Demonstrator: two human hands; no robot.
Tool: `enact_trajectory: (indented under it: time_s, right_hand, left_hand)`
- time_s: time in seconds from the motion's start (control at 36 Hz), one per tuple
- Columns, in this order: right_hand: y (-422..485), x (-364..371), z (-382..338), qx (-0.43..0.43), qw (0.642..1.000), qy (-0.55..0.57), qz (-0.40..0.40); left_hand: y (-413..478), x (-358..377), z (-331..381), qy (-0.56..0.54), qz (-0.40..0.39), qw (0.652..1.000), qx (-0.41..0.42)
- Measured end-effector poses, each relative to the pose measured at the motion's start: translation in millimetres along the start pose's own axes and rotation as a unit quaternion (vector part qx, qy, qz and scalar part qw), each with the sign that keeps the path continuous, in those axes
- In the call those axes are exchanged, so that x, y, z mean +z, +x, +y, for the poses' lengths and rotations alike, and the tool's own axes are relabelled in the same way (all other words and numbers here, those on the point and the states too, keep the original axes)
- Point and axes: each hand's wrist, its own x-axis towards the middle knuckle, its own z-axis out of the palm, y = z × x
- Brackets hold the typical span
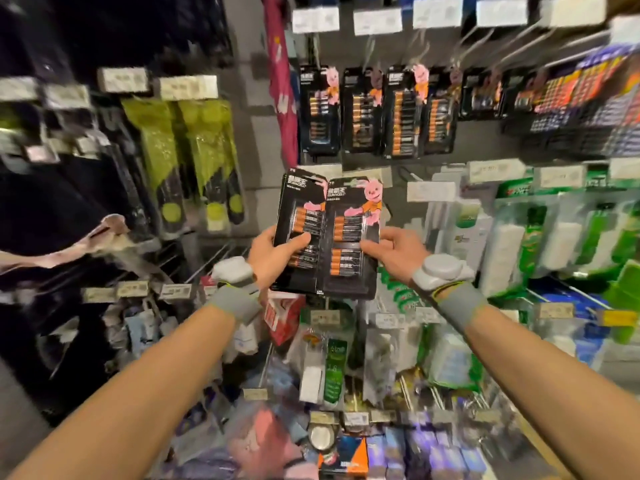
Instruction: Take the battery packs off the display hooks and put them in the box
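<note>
**Hidden or unclear**
- Fingers of both hands: behind the packs, out of sight; only the thumbs show.
- Left pack (303,226): its right edge and most of its pink rabbit are covered by the right pack (353,237), which overlaps it in front.
- Carton (284,318), red and white, just under the grip: top hidden by the packs, print unreadable.
- Price tags (315,19) far above the grip: blurred, text illegible.
- Goods below the forearms: smeared, kinds not distinguishable.

**Grip**
- Left hand (273,252): pinches the left pack at its lower left edge, thumb laid across the front.
- Right hand (398,249): pinches the right pack at its right edge, thumb on the front.
- Both packs are upright, side by side, in the air in front of the shelving.
- Wrist units (441,268), white, on grey bands, one per wrist.

**Edges and room**
- Hung packs (318,109): a row on hooks straight above the grip, well apart from the held pair, close to one another.
- A bare grey panel lies between the held packs' tops and the hung row.
- Left of the grip: yellow-green packets (162,150) hang near.
- Right of the grip: green and white packets (519,233) crowd close.

**Room**
- Shop aisle, grey backing panels, wire hooks, dim light.
- A pink folded item (280,81) hangs up and to the left of the grip.
</note>
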Motion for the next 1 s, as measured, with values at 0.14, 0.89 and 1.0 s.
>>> enact_trajectory:
  time_s: [0.14,0.89,1.0]
  right_hand:
    - [29.4,-0.6,-41.5,-0.039,0.999,0.014,-0.023]
    - [194.6,2.3,-97.8,-0.1,0.983,0.132,0.079]
    - [207.2,-0.3,-102.4,-0.099,0.981,0.156,0.062]
  left_hand:
    - [21.7,-19.1,27.7,0.019,0.052,0.998,0.038]
    - [176.5,-43.4,94.5,0.015,0.109,0.983,0.147]
    - [186.7,-39.1,97.3,0.011,0.104,0.983,0.152]
